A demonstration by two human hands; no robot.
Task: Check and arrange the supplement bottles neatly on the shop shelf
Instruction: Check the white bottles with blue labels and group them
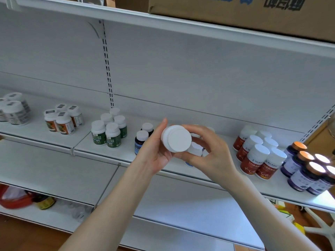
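Note:
A white-capped supplement bottle (176,138) is held up in front of the middle shelf (181,169), its cap facing me. My left hand (154,153) grips it from the left and below. My right hand (212,153) holds it from the right, fingers curled round its side. Behind my hands stand more white-capped bottles (195,148), partly hidden. Two dark blue-labelled bottles (142,138) stand just left of my left hand.
Groups of bottles line the shelf: grey-labelled (15,111), orange-labelled (63,120), green-labelled (108,131), red-labelled (257,154), and purple ones with orange caps (308,167). A cardboard box (235,9) sits on the top shelf. A lower shelf (63,169) juts out below.

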